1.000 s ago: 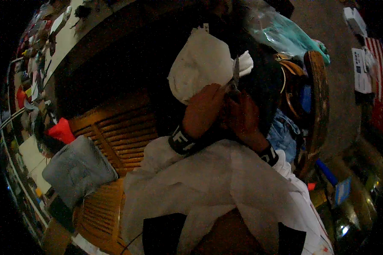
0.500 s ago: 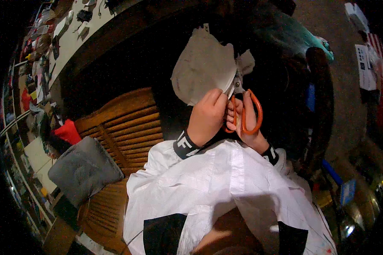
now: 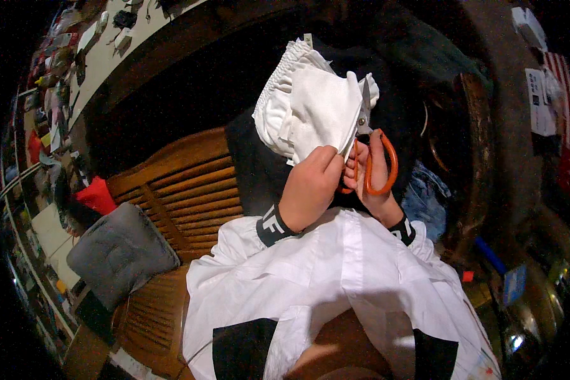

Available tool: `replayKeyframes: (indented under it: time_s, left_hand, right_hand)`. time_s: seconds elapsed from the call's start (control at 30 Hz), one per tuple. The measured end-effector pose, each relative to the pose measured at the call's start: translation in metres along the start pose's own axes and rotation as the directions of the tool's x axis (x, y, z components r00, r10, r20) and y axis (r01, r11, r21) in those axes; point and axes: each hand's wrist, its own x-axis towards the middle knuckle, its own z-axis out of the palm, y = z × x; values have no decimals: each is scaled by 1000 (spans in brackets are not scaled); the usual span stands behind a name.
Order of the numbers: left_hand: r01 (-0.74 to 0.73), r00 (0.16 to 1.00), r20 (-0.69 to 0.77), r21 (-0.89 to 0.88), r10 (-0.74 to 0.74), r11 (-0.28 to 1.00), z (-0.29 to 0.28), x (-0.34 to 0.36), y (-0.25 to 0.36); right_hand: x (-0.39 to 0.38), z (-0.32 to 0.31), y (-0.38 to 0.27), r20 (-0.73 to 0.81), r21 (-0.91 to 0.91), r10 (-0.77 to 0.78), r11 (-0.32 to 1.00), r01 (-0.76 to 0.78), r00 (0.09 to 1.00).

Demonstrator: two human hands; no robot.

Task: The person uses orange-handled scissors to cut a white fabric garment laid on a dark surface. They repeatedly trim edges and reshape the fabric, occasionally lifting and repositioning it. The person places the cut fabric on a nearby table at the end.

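A white cloth garment [image 3: 323, 104] with a gathered, elastic-looking edge lies bunched over the dark cloth on my lap. My left hand [image 3: 310, 190] is closed, pinching the garment's near right edge between thumb and fingers. Close beside it, my right hand [image 3: 377, 166] grips scissors [image 3: 391, 155] with orange loop handles, thumb through one loop and fingers around the other. The metal blades point away from me along the garment's right edge, with a small flap of white cloth [image 3: 373, 92] just beyond them. Whether the blades bite into the cloth is hard to tell.
A slatted wooden bench [image 3: 177, 183] is at my left, bearing a grey cushion [image 3: 121, 253] and a red item [image 3: 96, 195]. A light tabletop [image 3: 111, 63] with small objects runs along the far left. Blue denim [image 3: 427, 199] lies right of my lap.
The scissors and my right hand have shifted slightly right, and the blades show more clearly. The view is brighter on the garment, revealing its folds. My left hand keeps its pinch.
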Motion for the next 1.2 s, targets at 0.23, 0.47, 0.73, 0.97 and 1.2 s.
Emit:
replayKeyframes:
  time_s: [0.23, 0.47, 0.73, 0.97, 1.2]
  left_hand:
    - [-46, 997, 68, -36, 48, 998, 3, -13, 5]
    - [-120, 993, 12, -51, 121, 991, 3, -16, 11]
    - [-101, 990, 80, -139, 113, 985, -2, -26, 15]
    - [-102, 992, 55, -155, 111, 983, 0, -27, 17]
    - [-69, 997, -32, -200, 64, 977, 9, -29, 16]
  right_hand:
    - [-11, 47, -15, -181, 78, -97, 991, 112, 979]
    - [2, -7, -2, 79, -11, -148, 989, 149, 986]
    - [5, -22, 0, 21, -160, -409, 899, 407, 912]
    - [2, 1, -14, -206, -39, -282, 959, 280, 937]
    - [35, -79, -3, 503, 334, -260, 938, 92, 824]
